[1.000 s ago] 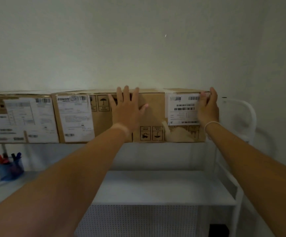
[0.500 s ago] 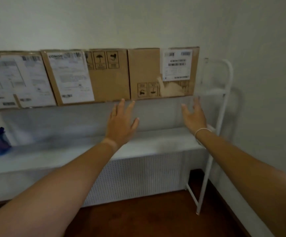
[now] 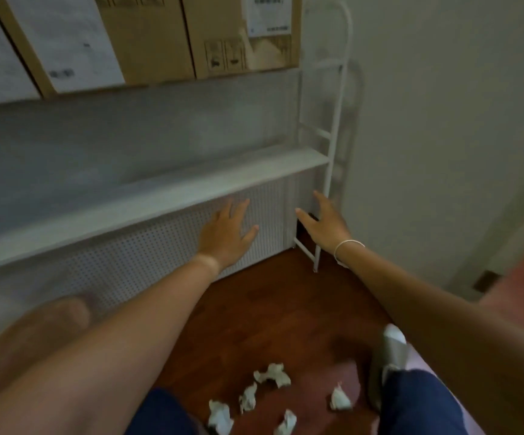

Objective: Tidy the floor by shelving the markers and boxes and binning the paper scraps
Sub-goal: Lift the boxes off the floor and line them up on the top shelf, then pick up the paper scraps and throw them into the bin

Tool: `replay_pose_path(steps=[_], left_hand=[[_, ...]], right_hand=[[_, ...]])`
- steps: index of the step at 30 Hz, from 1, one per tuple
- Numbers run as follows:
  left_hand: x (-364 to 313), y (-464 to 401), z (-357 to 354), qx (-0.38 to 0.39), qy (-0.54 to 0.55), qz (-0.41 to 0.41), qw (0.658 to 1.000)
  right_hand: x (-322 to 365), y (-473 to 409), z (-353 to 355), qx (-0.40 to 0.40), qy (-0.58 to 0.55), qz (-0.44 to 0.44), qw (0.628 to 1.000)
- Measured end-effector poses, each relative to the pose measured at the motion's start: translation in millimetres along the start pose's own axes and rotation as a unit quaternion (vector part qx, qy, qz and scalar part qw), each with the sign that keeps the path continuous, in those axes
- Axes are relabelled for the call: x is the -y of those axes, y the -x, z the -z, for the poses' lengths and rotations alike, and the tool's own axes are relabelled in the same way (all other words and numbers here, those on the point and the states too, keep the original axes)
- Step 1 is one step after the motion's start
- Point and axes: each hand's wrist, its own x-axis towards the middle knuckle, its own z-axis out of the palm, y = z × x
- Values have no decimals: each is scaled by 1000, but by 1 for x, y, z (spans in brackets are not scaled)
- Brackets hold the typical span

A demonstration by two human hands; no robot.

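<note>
On the top shelf (image 3: 166,92), the boxes (image 3: 147,36) are now sitting in a row, and both hands are coming down from them. The left hand (image 3: 226,235) and the right hand (image 3: 325,226) are hanging in front of the white rack, fingers spread wide and holding nothing. A second ago they were pressing on a box. So the boxes look done. The paper scraps (image 3: 270,376) are lying on the floor (image 3: 270,302) near the feet, waiting for the bin.
</note>
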Motion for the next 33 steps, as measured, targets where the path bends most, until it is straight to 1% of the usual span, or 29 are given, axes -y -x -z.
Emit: replay_pose_path(steps=[5, 9, 11, 16, 21, 24, 30, 33], left_hand=[[11, 43, -37, 67, 8, 11, 998], [20, 68, -67, 104, -6, -7, 995], [26, 74, -82, 122, 5, -13, 992], [48, 97, -128, 196, 22, -5, 980], [86, 127, -185, 294, 26, 35, 955], [106, 141, -218, 350, 1, 49, 936], [134, 155, -269, 411, -8, 91, 907], [146, 159, -286, 428, -8, 118, 896]], right_hand=[[-27, 71, -26, 16, 38, -33, 999], [-52, 113, -47, 22, 52, -83, 995], [-67, 129, -60, 26, 63, -107, 992], [-110, 165, -97, 46, 82, -183, 979], [-167, 197, -151, 86, 74, -262, 958], [-199, 215, -179, 111, 75, -296, 946], [-250, 245, -219, 152, 57, -365, 917], [-268, 251, -232, 166, 55, -395, 902]])
